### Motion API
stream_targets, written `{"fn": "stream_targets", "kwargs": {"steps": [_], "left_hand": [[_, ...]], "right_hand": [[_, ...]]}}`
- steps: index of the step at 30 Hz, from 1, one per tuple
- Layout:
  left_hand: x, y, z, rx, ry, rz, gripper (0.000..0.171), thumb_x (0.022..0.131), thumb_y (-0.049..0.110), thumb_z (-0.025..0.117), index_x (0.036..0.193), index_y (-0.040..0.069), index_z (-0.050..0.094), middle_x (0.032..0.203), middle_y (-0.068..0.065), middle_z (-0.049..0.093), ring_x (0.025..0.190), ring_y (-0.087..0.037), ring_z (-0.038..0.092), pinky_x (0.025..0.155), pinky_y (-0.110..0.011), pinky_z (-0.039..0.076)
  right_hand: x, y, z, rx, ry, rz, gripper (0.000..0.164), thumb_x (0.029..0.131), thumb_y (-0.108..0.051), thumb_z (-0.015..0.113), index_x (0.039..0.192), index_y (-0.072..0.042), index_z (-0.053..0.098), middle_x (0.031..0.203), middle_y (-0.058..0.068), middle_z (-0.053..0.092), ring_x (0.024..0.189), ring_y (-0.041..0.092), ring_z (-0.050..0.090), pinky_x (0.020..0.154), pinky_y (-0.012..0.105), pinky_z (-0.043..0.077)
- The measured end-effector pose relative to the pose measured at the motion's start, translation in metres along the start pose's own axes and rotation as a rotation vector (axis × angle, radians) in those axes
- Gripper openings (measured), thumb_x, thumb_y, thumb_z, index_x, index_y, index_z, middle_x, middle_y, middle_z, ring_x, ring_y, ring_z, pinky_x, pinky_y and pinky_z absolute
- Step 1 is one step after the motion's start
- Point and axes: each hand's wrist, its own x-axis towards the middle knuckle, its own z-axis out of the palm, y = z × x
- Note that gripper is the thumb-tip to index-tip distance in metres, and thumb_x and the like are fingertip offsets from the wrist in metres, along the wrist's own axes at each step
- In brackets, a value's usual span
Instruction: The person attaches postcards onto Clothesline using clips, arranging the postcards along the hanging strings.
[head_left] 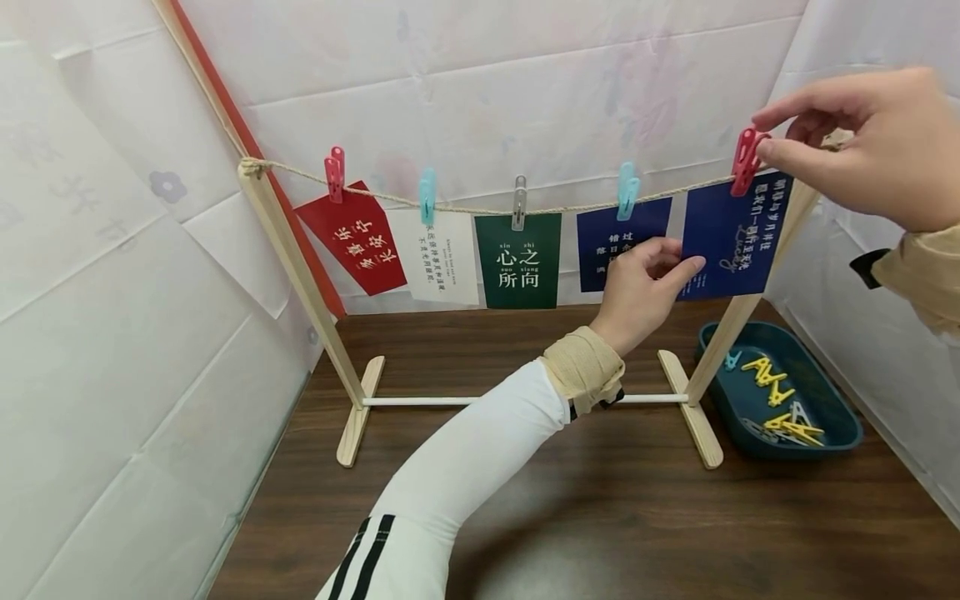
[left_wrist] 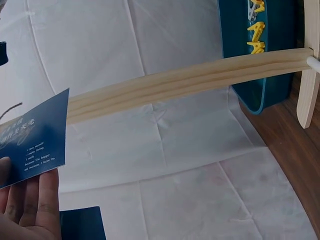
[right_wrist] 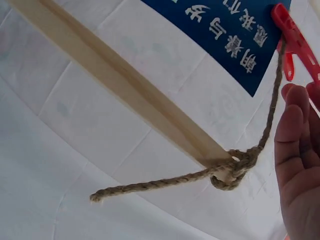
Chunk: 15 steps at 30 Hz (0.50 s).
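Note:
My left hand (head_left: 637,287) pinches the lower left edge of a dark blue card (head_left: 731,233) between thumb and fingers; the left wrist view shows the fingers behind this card (left_wrist: 37,140). At the card's top edge, a red clothespin (head_left: 746,162) sits on the twine (head_left: 480,210). My right hand (head_left: 877,142) has thumb and index finger at the clothespin's handle end, pinching it. Farther left along the twine hang another blue card (head_left: 652,218), a green card (head_left: 519,287), a white card (head_left: 450,258) and a tilted red card (head_left: 352,242), each under its own clothespin.
Wooden posts (head_left: 300,275) on flat feet (head_left: 701,433) carry the twine, joined low down by a white rod (head_left: 420,402). A dark teal bin (head_left: 832,392) beside the right post holds several loose clothespins (head_left: 780,392). Patterned white sheeting (head_left: 525,100) surrounds the brown tabletop (head_left: 600,517).

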Motion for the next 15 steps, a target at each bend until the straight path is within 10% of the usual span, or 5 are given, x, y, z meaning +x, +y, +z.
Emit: {"fn": "stream_targets", "kwargs": {"steps": [15], "left_hand": [[-0.011, -0.004, -0.007, 0.077, -0.032, 0.125, 0.026, 0.105, 0.013, 0.073, 0.127, -0.001, 0.072, 0.114, -0.014, 0.081, 0.089, -0.005, 0.072, 0.082, -0.008, 0.054]], "right_hand": [[-0.025, -0.002, 0.001, 0.044, 0.093, -0.066, 0.034, 0.103, -0.004, 0.070, 0.134, 0.010, 0.070, 0.135, 0.029, 0.064, 0.097, -0.019, 0.040, 0.090, -0.002, 0.033]]}}
